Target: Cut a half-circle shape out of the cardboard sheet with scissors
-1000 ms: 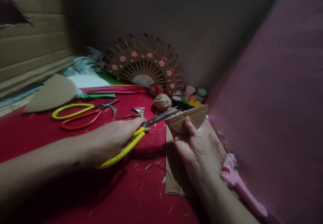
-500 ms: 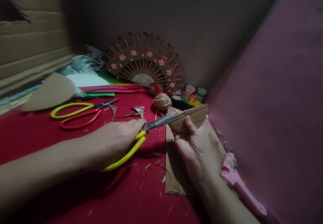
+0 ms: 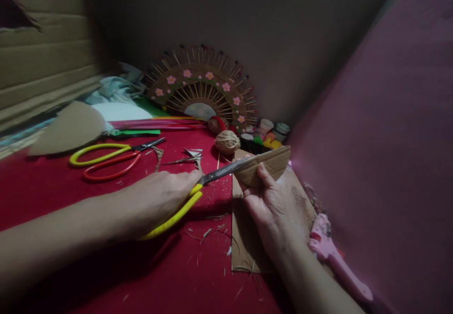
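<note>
My left hand (image 3: 170, 198) is closed round the yellow handles of a pair of scissors (image 3: 219, 172), whose blades point right and look nearly closed at the cardboard's edge. A half-round piece of brown cardboard (image 3: 274, 163) is pinched in my right hand (image 3: 271, 205), thumb on the near face and fingers behind it. The scissors' tips lie along the straight upper edge of the cardboard. Beneath my right hand lies a flat cardboard sheet (image 3: 244, 238). Part of the handles is hidden by my left hand.
Yellow-and-red scissors (image 3: 111, 163) lie on the red cloth (image 3: 170, 276) at left. A twine ball (image 3: 227, 142) sits behind the blades, and a flowered stick fan (image 3: 201, 82) leans at the back. A pink glue gun (image 3: 339, 262) rests at right, beside a pink wall (image 3: 389, 153).
The scissor blades have closed together at the cardboard's edge. Both hands stay in nearly the same place.
</note>
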A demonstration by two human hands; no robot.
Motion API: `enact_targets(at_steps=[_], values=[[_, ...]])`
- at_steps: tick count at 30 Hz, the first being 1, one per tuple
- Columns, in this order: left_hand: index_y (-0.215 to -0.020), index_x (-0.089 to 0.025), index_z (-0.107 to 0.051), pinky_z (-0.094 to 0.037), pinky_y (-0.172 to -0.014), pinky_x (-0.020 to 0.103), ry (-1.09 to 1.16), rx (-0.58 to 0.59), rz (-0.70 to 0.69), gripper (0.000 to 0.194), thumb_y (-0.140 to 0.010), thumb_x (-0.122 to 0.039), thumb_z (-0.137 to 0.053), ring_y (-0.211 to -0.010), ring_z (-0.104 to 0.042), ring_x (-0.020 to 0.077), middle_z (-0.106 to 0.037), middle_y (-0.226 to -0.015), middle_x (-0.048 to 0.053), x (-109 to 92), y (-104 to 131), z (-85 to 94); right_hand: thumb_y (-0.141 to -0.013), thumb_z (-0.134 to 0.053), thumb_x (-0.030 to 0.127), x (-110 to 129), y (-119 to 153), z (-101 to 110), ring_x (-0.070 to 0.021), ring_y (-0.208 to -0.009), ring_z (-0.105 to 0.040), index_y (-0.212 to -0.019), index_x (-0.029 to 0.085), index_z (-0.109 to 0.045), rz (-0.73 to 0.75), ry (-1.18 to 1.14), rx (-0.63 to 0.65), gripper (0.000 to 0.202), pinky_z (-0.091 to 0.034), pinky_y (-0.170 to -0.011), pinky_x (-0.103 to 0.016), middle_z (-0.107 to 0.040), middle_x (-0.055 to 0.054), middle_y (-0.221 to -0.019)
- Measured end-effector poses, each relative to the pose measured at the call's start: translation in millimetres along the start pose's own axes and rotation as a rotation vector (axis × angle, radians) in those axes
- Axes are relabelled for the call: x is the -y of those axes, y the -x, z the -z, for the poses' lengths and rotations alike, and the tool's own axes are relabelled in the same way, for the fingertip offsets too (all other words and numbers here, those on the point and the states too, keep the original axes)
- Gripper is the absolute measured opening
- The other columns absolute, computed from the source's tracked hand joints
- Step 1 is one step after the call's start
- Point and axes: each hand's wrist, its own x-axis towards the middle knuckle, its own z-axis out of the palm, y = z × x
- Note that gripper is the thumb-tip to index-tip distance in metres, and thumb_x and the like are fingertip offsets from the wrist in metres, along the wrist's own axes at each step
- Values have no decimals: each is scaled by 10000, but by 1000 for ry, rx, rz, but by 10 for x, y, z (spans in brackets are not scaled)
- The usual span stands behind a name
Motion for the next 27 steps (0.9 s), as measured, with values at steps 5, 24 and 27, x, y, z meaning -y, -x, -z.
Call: enact_targets(at_steps=[5, 24, 27], values=[[-996, -170, -513, -247, -444, 303, -134, 82, 19, 341, -896, -332, -230, -447, -517, 204, -596, -637, 71, -69, 13, 70, -755, -620, 65, 5, 24, -29, -129, -757, -700, -885, 191, -678, -24, -22, -1, 190, -556, -853, -343, -763, 5, -798], [-965, -165, -495, -244, -421, 283, -160, 115, 26, 230, -822, -252, -339, -435, -527, 201, -592, -591, 56, -137, 30, 81, -706, -596, -13, -103, 114, -69, -123, -754, -704, -986, 233, -670, -9, -9, 45, 380, -542, -883, -307, -761, 41, -779], [-994, -159, -504, -244, -415, 283, -133, 43, 35, 271, -831, -271, -319, -428, -517, 205, -562, -546, 43, -74, 4, 32, -694, -610, -6, -121, 127, -59, -135, -790, -703, -965, 230, -674, 11, 12, 62, 364, -527, -919, -338, -760, 37, -779]])
